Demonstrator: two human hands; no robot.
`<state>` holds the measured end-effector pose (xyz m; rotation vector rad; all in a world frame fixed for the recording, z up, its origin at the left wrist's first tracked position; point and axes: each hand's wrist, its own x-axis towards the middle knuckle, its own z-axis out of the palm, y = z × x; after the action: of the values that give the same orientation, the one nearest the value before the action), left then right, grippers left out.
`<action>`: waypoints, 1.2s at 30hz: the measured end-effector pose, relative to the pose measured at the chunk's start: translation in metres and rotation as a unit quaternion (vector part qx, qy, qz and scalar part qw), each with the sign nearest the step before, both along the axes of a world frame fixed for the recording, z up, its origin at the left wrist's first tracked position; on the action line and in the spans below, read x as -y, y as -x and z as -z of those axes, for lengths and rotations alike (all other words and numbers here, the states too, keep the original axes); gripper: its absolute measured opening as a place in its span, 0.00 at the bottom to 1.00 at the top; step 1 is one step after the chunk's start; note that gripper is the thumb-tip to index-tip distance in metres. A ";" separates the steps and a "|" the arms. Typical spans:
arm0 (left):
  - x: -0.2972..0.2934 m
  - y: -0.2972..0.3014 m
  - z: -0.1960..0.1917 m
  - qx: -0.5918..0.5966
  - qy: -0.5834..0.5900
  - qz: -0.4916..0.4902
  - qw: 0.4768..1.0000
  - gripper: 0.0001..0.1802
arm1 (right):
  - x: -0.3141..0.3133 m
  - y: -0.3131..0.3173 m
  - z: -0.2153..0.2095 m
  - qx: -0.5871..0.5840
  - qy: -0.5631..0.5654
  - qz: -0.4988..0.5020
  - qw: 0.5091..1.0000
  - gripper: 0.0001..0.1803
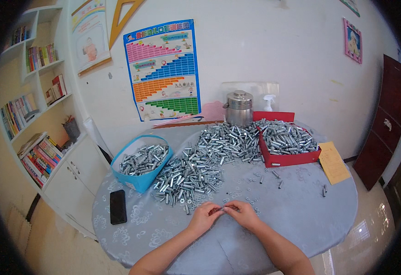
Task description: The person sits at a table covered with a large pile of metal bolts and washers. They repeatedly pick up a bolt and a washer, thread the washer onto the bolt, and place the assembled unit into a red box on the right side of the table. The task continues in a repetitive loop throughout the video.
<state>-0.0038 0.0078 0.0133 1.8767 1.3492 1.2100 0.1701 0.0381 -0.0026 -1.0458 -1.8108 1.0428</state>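
Observation:
My left hand (204, 217) and my right hand (242, 214) meet at the near middle of the table, fingertips pinched together. Whatever sits between them is too small to make out. Just beyond lies a big heap of short shiny metal cylinders (191, 176), like bolt sleeves, spreading toward the back. Small flat washers (249, 199) are scattered around my right hand and along the heap's near edge. A blue fabric bin (142, 182) left of the heap holds more of these cylinders, as does a red box (292, 158) at the right.
A black phone (118, 207) lies at the table's left. Behind the heap stand a steel pot (239, 108) and a white spray bottle (269, 102). A yellow paper pad (334, 163) rests by the red box. Several loose cylinders (324, 190) lie on the right side of the grey tablecloth (297, 220).

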 end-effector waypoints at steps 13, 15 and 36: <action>-0.029 0.076 0.011 -0.219 -0.019 -0.256 0.941 0.04 | -0.002 -0.001 -0.001 -0.005 -0.006 0.043 0.999 0.13; -0.030 0.071 0.004 -0.209 -0.041 -0.246 0.946 0.04 | -0.001 -0.002 -0.002 -0.003 -0.004 0.046 0.999 0.13; -0.097 0.023 0.010 -0.293 -0.249 -0.003 0.923 0.05 | -0.014 -0.004 0.009 -0.182 0.074 0.058 0.979 0.10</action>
<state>-0.0273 0.1048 0.0038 2.7633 1.4181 1.1056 0.1745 0.0516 -0.0120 -0.9616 -1.3808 1.2238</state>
